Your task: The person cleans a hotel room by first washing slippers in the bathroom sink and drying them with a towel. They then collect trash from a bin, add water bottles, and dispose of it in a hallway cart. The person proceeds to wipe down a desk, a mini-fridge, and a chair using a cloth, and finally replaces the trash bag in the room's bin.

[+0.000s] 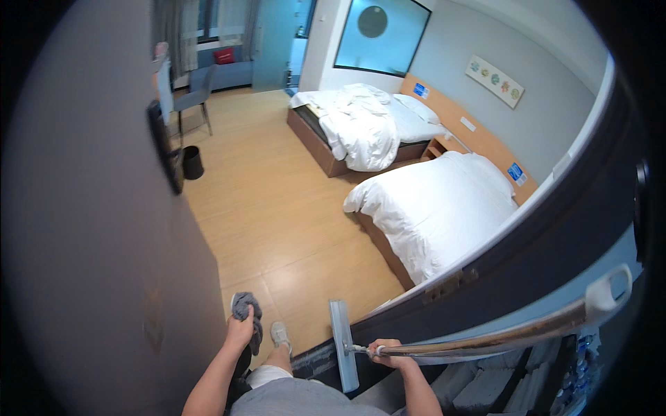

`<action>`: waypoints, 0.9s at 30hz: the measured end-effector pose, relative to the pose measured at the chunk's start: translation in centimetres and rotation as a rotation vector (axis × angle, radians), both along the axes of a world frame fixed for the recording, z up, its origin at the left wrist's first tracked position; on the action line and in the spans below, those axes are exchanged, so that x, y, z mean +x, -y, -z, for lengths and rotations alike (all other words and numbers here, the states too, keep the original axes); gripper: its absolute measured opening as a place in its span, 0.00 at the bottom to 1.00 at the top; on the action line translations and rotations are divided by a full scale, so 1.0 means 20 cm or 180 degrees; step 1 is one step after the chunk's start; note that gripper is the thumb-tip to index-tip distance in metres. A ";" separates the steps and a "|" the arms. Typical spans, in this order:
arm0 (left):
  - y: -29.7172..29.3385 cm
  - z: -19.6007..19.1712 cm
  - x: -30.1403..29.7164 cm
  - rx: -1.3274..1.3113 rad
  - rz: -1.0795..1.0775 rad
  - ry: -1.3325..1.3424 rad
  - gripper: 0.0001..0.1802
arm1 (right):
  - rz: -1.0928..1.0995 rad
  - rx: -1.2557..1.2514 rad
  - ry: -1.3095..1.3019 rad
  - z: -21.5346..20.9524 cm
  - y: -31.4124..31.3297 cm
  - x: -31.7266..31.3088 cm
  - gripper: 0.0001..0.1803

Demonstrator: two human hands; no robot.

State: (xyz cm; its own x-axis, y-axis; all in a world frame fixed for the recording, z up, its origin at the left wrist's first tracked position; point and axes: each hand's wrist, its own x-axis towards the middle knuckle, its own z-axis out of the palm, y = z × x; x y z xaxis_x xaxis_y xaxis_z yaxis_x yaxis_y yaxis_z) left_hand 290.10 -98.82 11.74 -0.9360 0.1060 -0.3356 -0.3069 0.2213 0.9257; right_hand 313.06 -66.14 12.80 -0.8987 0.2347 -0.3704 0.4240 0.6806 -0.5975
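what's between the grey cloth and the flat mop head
In the head view, a light shoe and wood-coloured floor lie between the grey cloth and flat mop head.

Head view: recorded from the wearer's head, by the left fisheye of a side-by-side pair. Aimed downward and ahead into the room, across the wood-toned floor [257,229]. Wearer's trunk [295,398] caught close, at six o'clock; left hand [240,333] at seven, right hand [388,352] at five, both near the lens. Near bed [437,211] framed at three o'clock, far bed [361,128] toward twelve; blue seat [232,75], well off, at eleven. Scene tilted; straight edges bowed, corners lost in black.
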 end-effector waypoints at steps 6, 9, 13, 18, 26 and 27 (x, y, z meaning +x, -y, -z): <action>-0.27 -0.01 -0.72 0.0306 -0.0180 0.0638 0.20 | -0.0113 0.0087 -0.0397 0.12 -0.54 -0.53 0.09; -0.36 0.09 -1.16 0.0024 -0.0193 0.0706 0.20 | 0.0339 0.0270 0.0170 0.12 -0.66 -0.95 0.15; -0.39 0.28 -1.76 -0.2068 0.0930 -0.0016 0.24 | -0.0002 0.0528 0.0050 0.29 -0.90 -1.45 0.15; -0.16 0.85 -2.44 -0.1351 0.0394 -0.0411 0.19 | -0.0095 -0.0684 -0.0521 0.44 -1.28 -2.29 0.09; -0.61 0.41 -3.14 0.0001 -0.2046 0.1231 0.11 | 0.0346 -0.0773 -0.0304 0.42 -1.72 -3.68 0.10; -0.59 0.47 -3.23 0.0255 -0.2163 0.1273 0.10 | 0.0117 -0.0282 -0.0356 0.40 -1.77 -3.90 0.11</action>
